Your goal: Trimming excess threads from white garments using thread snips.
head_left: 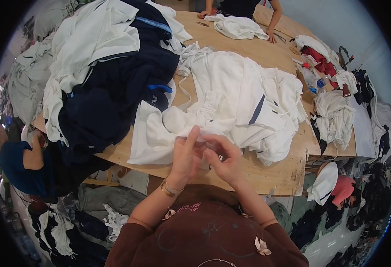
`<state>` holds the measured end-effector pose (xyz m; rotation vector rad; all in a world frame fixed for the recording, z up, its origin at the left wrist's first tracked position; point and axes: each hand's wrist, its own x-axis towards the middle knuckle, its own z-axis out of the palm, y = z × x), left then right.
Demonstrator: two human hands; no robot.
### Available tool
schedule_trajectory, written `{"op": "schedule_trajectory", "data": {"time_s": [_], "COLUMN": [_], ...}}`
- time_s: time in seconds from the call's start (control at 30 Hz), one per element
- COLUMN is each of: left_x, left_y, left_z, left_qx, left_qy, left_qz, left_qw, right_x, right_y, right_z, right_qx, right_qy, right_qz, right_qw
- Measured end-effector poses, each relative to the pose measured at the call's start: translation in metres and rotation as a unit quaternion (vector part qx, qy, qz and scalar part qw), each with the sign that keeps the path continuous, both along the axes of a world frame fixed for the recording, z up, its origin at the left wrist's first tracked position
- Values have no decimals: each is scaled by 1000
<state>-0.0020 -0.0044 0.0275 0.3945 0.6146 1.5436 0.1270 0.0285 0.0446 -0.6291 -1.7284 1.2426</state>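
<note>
we're pinching edge of white garment (231, 102) at 6 o'clock of wooden table (275, 171) | left hand (185, 155) and right hand (224, 160) both grasping cloth, drawn close for inspecting | navy pile (111, 98) sitting at 10 o'clock

Wooden table (275, 173): white garment heap (240, 102) mid, navy/white clothes pile (111, 84) left, small white bundle (236, 26) far end.

The one view looks steeply down from the person's head, close above the left hand (184, 155) and right hand (224, 162) at six o'clock, facing across the wooden tabletop (275, 171) toward twelve o'clock, its fisheye rim bending the room's edges.
</note>
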Motion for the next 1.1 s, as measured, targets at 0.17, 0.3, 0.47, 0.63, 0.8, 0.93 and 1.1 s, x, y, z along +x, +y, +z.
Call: {"op": "schedule_trajectory", "data": {"time_s": [0.17,0.3,0.47,0.63,0.8,0.93,1.1], "left_x": [12,15,17,15,16,17,18], "left_y": [1,1,0,-1,-2,-3,-3], "left_z": [16,6,3,0,-1,-1,-2], "left_qx": [33,29,54,62,71,63,67], "left_qy": [39,67,93,94,92,70,71], "left_qz": [95,114,132,130,124,133,128], "left_qw": [994,991,985,985,985,987,987], "right_x": [4,5,5,3,2,2,0], "right_y": [-3,-3,-6,-6,-7,-6,-6], "right_z": [5,5,1,-2,-1,2,0], "right_qx": [-167,-184,-176,-61,-55,-65,-54], "right_qy": [66,60,47,-28,-31,-39,-30], "right_qz": [-7,-25,-33,-81,-86,-83,-89], "right_qw": [984,981,983,994,994,994,994]}}
